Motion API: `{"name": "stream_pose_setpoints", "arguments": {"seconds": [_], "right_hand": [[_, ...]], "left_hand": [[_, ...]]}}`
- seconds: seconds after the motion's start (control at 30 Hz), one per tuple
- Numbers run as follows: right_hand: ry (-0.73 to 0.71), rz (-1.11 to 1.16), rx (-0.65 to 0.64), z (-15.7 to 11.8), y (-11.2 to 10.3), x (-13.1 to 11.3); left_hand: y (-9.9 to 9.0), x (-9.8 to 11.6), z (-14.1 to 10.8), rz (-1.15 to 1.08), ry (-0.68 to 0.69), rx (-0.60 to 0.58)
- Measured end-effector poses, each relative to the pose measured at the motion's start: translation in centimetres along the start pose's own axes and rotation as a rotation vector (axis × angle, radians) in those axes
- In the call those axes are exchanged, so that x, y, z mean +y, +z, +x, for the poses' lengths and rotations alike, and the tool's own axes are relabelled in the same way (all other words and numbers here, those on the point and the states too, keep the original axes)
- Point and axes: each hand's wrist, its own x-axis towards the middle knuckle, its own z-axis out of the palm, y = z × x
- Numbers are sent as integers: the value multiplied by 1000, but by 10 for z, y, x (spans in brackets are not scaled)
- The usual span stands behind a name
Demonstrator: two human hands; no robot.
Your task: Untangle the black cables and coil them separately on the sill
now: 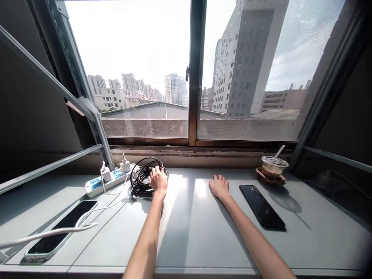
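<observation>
My left hand point(158, 179) rests over the right side of a coil of black cable point(140, 179), its fingers curled around the strands. The coil lies on the pale table near the window; my hand hides part of it. To the right, my right hand point(219, 186) lies palm down on the tabletop point(186, 217), fingers apart, holding nothing. A black smartphone point(262, 207) lies face up just right of that hand, not touching it.
Left of the coil sits a white power strip point(95, 189) with two plugged-in chargers. A phone in a light case point(62, 228) lies at front left, a white cable point(58, 231) across it. An iced drink cup point(273, 166) stands in a brown holder point(270, 179) at back right.
</observation>
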Motion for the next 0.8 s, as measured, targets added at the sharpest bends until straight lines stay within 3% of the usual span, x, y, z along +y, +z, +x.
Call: {"name": "stream_pose_setpoints", "arguments": {"seconds": [0.2,0.33,0.63,0.8], "right_hand": [[5,3,24,0,-2,-1],[4,6,34,1,-3,-2],[-1,49,22,-1,-4,-2],[-15,69,9,-1,-2,-1]], "left_hand": [[-6,2,1,-113,-77,45],[-10,2,4,-199,-83,136],[-14,1,-2,-358,29,309],[-27,11,-6,-455,80,430]]}}
